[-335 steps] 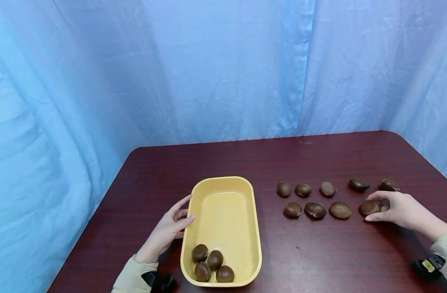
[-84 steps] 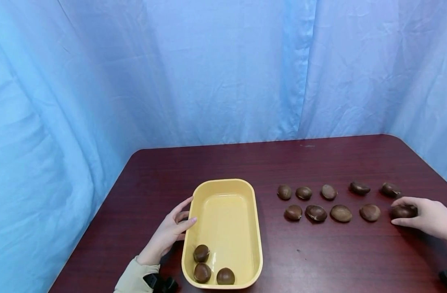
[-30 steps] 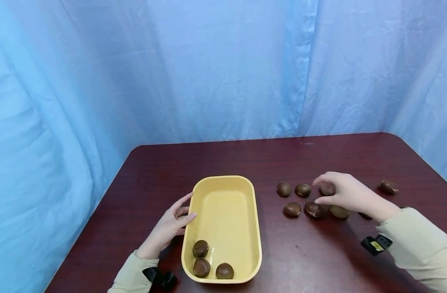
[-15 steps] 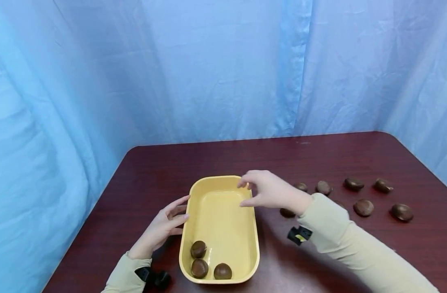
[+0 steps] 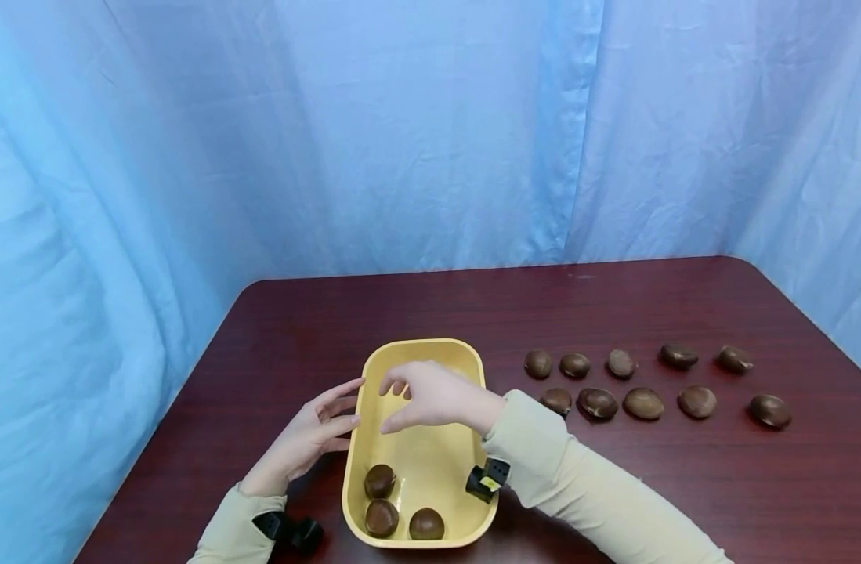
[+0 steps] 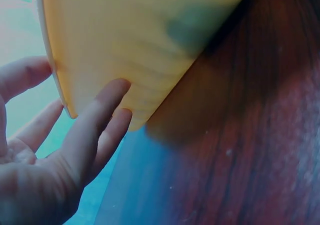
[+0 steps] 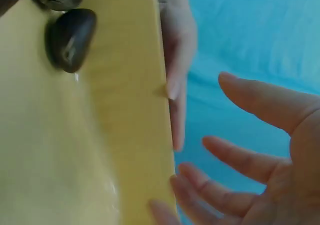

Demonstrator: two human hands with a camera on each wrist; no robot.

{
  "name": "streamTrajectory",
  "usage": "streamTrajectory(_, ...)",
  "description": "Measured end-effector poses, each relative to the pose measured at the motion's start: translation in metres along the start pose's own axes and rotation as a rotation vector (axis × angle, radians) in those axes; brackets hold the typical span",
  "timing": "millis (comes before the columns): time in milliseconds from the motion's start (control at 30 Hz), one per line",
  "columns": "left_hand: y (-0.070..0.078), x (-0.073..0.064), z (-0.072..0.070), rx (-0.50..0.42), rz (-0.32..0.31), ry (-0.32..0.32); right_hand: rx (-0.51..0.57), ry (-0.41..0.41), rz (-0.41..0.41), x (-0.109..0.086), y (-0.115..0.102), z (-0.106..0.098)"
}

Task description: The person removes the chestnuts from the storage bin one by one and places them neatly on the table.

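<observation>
My left hand [image 5: 299,442] holds the left rim of a yellow tray [image 5: 350,486], its thumb over the edge and fingers against the outer wall. The left wrist view shows fingertips on that wall [image 6: 135,50]. Inside, at the near end, lie three glossy brown chestnut-like nuts [image 5: 381,518]. My right hand [image 5: 430,395] hovers over the tray's middle, fingers apart and gently bent, nothing between them. In the right wrist view the right hand [image 7: 250,160] is empty, with a dark nut [image 7: 72,40] in the tray beyond.
On the dark red table [image 5: 613,478], right of the tray, several similar nuts sit in two rows: a back row [image 5: 620,363] and a front row [image 5: 644,403], ending in a nut [image 5: 770,411] at far right. Blue curtains [image 5: 402,141] hang behind and at the sides.
One nut went from the tray to the front row's right end, where my right hand released it. That hand then swept left, empty, over the tray. My left hand stayed on the rim.
</observation>
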State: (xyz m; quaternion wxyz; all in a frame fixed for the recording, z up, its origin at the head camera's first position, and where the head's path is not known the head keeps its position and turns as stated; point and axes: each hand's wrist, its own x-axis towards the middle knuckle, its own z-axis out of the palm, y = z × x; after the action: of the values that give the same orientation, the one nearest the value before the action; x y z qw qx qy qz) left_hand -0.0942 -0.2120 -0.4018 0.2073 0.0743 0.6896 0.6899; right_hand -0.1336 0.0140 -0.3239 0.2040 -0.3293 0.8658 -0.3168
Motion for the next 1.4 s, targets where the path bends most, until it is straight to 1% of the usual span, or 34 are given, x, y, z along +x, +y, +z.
streamTrajectory(233, 0.0, 0.002, 0.001, -0.003, -0.01, -0.014, -0.017, -0.065, 0.081, 0.012, 0.011, 0.021)
streamTrajectory(333, 0.002, 0.001, 0.001, -0.008, -0.016, -0.014, -0.025, -0.094, 0.095, 0.016, 0.014, 0.027)
streamTrajectory(433, 0.003, 0.001, 0.001, -0.013, -0.015, -0.014, -0.047, -0.119, 0.066, 0.018, 0.016, 0.031)
streamTrajectory(600, 0.003, 0.002, 0.001, -0.022, -0.008, -0.015, -0.125, -0.146, -0.007, 0.02, 0.016, 0.038)
streamTrajectory(900, 0.003, 0.001, 0.002, -0.017, -0.022, -0.008, -0.222, -0.215, -0.035, 0.022, 0.021, 0.047)
streamTrajectory(1033, 0.003, 0.0, 0.001, -0.012, -0.024, -0.003, -0.261, -0.198, -0.063, 0.024, 0.019, 0.053)
streamTrajectory(1200, 0.003, 0.0, 0.001, -0.015, -0.033, 0.002, -0.275, -0.162, -0.063, 0.025, 0.017, 0.057)
streamTrajectory(1300, 0.004, 0.0, 0.002, -0.017, -0.036, 0.003, -0.246, -0.157, -0.059, 0.025, 0.017, 0.058)
streamTrajectory(1400, 0.005, 0.0, 0.003, -0.019, -0.032, -0.001, -0.176, -0.154, -0.054, 0.026, 0.018, 0.056)
